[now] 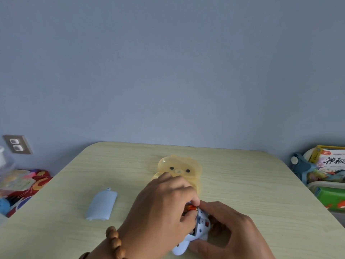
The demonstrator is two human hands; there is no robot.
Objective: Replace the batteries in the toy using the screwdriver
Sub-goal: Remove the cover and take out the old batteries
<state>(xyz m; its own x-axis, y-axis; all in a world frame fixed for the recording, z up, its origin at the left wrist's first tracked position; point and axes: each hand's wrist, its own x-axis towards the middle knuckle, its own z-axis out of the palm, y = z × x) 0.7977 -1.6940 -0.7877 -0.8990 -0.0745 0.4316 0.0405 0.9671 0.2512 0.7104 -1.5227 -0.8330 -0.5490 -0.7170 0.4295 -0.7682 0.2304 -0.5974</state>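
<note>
A pale blue toy (200, 227) lies near the table's front edge with its battery compartment uncovered. My left hand (160, 208) pinches a red and gold battery (190, 208) at the top of the compartment. My right hand (229, 228) grips the toy from the right side, thumb near the battery's end. The toy's pale blue battery cover (102, 204) lies loose on the table to the left. No screwdriver is visible.
A translucent yellow bear-shaped box (179, 170) sits just beyond my hands on the light wooden table (252, 184). Toys and colourful packaging lie past the left edge (22, 187); boxes and a book (328, 165) stand at the right. A wall socket (16, 144) is at the left.
</note>
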